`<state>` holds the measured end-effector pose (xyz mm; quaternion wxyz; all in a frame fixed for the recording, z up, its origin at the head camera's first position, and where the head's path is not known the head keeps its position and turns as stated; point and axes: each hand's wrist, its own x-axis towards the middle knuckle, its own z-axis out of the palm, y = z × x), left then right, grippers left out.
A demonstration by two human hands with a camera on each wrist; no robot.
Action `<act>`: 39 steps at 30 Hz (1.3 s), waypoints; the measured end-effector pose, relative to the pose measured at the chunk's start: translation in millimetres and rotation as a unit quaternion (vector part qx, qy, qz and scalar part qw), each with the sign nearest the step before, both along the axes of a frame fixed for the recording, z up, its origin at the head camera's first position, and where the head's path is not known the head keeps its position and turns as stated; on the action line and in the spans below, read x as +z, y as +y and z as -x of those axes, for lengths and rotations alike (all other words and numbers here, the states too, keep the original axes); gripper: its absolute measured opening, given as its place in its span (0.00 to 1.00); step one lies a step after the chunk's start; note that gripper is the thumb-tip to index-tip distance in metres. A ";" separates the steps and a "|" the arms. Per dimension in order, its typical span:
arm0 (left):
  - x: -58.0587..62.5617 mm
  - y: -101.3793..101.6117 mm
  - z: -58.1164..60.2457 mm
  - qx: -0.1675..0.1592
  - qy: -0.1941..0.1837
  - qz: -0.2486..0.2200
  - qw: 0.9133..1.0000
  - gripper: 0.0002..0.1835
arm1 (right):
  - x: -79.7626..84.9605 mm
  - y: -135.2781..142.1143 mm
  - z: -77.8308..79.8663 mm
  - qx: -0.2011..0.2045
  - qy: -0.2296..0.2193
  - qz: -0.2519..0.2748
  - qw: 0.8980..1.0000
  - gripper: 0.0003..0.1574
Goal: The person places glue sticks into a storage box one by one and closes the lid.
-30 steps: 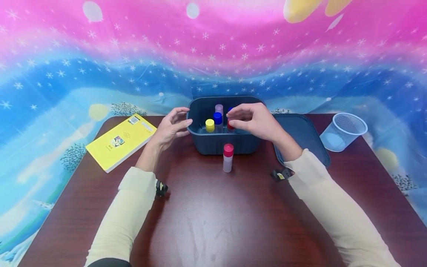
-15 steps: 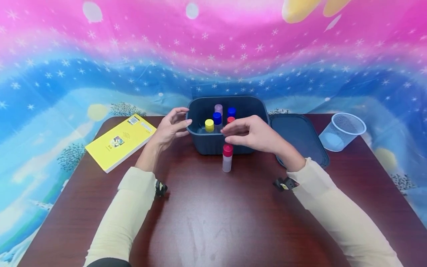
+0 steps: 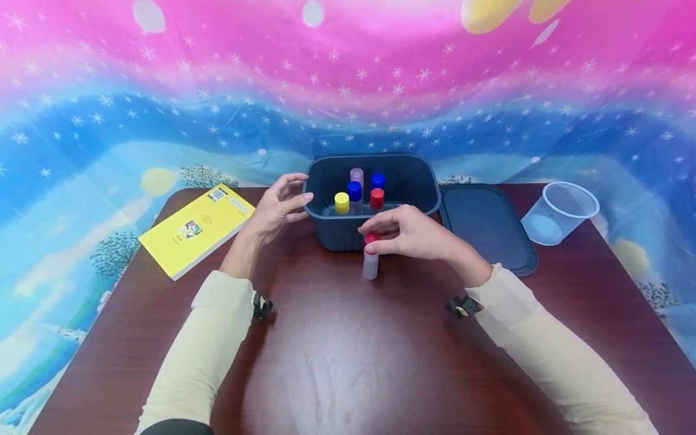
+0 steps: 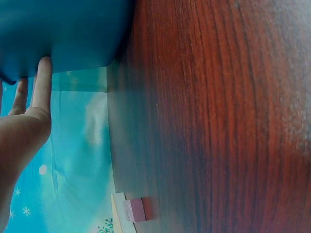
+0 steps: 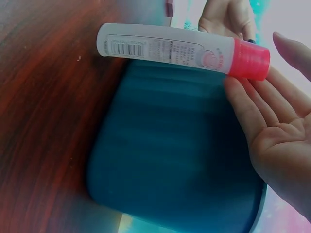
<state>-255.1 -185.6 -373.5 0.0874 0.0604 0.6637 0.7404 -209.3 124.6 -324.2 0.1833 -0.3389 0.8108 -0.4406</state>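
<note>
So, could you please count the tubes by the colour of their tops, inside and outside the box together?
Red: 2, inner red tube and outer red tube
Blue: 2, front blue tube and rear blue tube
Yellow: 1, yellow tube
Pale purple: 1, purple tube
Total: 6

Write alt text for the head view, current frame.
A person's right hand brackets the red cap of an upright pale cylindrical tube on a brown wood-grain table, before a dark rectangular plastic bin. The left hand is at the bin's left end; five tubes with yellow, blue, red and lilac tops stand inside.
</note>
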 end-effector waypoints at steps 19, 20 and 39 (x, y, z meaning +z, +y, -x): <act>0.7 1.5 0.3 -0.003 -0.001 0.002 1.000 0.27 | -6.3 -2.3 -0.5 -0.011 0.035 -0.033 0.999 0.22; 0.8 1.5 0.5 -0.003 -0.001 0.001 1.000 0.27 | -5.4 -2.1 -0.3 -0.013 0.038 -0.029 0.999 0.21; 0.0 -0.3 1.0 0.002 -0.001 -0.002 1.000 0.24 | 13.4 -0.5 -1.2 -0.046 0.017 0.111 0.993 0.19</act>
